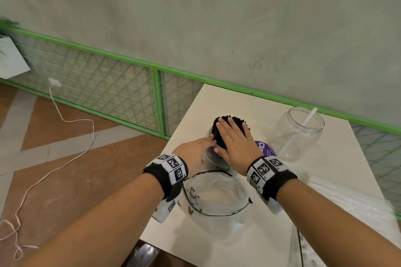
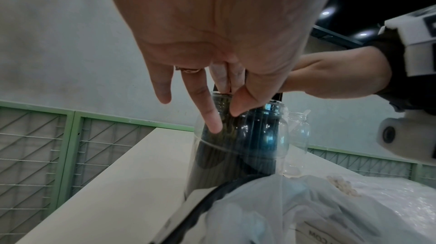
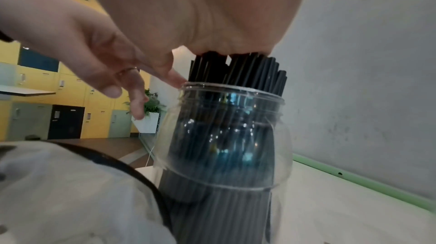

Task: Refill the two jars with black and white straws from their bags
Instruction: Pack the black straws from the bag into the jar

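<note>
A clear jar [image 1: 211, 158] packed with black straws [image 1: 219, 138] stands mid-table. My right hand [image 1: 232, 136] lies flat on the straw tops, palm down, fingers straight. In the right wrist view the palm [image 3: 200, 14] presses on the straw ends [image 3: 247, 69] above the jar's rim [image 3: 233, 89]. My left hand [image 1: 208, 143] reaches in from the left, its straight fingers touching the jar's neck [image 2: 240, 117]. To the right stands a second clear jar [image 1: 297, 134] holding one white straw [image 1: 303, 128].
An empty clear bag with a black rim [image 1: 217, 195] lies just in front of the straw jar. A bag of white straws [image 1: 351, 201] lies at the right. A purple lid [image 1: 264, 148] sits between the jars. The table's left edge [image 1: 173, 147] is near my left hand.
</note>
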A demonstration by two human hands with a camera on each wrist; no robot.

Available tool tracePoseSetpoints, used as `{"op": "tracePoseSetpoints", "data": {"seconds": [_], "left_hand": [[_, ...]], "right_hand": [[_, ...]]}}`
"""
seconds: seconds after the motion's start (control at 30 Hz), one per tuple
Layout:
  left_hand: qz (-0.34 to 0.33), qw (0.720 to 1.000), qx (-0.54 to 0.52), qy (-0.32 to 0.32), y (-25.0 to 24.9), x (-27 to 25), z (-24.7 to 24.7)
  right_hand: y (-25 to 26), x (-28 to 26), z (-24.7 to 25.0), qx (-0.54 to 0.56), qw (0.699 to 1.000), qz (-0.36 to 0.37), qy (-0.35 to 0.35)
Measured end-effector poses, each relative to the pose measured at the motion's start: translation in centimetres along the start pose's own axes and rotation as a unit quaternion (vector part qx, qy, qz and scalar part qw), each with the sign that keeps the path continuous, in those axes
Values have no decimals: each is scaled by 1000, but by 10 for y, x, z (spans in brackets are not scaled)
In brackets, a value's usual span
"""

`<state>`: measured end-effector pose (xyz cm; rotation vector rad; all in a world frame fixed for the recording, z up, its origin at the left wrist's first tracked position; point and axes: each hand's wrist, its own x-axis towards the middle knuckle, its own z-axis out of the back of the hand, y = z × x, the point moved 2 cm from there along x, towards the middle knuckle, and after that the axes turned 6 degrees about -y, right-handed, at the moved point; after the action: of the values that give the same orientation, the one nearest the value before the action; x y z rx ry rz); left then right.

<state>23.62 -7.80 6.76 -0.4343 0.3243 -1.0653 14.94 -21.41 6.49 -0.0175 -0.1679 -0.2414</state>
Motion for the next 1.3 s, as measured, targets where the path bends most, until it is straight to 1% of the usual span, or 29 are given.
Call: {"op": "tracePoseSetpoints", "data": {"seconds": [0.1, 0.23, 0.3, 0.37, 0.4, 0.43, 0.47, 0.53, 0.6, 0.67, 0.73, 0.8, 0.87, 0.93, 1.1, 1.2, 1.3], "left_hand": [[1, 1000, 1, 0, 2, -1, -2], [4, 1000, -2, 10, 5, 0, -6], [9, 1000, -1, 11, 6, 0, -7], [10, 1000, -1, 13, 7, 0, -7], [8, 1000, -1, 15, 8, -1, -7], [6, 1000, -1, 17, 8, -1, -7], [6, 1000, -2, 18, 9, -1, -7], [9, 1000, -7, 20, 10, -1, -8], [11, 1000, -14, 22, 10, 0, -8], [13, 999, -17, 26, 13, 0, -7], [13, 999, -9, 29, 17, 0, -6], [9, 1000, 4, 26, 18, 0, -5], [7, 1000, 10, 22, 19, 2, -4], [9, 1000, 10, 20, 20, 3, -4], [14, 999, 29, 24, 17, 1, -6], [12, 999, 31, 15, 13, 0, -8], [13, 1000, 7, 3, 10, -6, -12]], "right_hand": [[0, 3, 5, -2, 1000, 22, -6], [1, 9, 4, -20, 999, 24, 34], [-1, 14, 7, -9, 999, 28, 45], [-7, 17, 12, 19, 999, 21, 25], [-13, 18, 15, 38, 999, 0, 3], [-21, 18, 16, 58, 998, -38, -13], [-30, 17, 15, 79, 993, -81, -14], [-44, 16, 9, 142, 979, -142, 28], [-44, 15, 1, 209, 963, -158, 58], [-37, 13, -3, 207, 963, -172, 32], [-29, 9, -4, 180, 964, -192, -27], [-23, 5, -7, 180, 960, -202, -77], [-17, 5, -11, 200, 955, -201, -88], [-13, 6, -14, 195, 957, -203, -74], [-8, 6, -13, 139, 962, -228, -51], [-12, 6, -7, 90, 968, -233, -5], [-17, 4, -2, 79, 970, -228, 39]]}}
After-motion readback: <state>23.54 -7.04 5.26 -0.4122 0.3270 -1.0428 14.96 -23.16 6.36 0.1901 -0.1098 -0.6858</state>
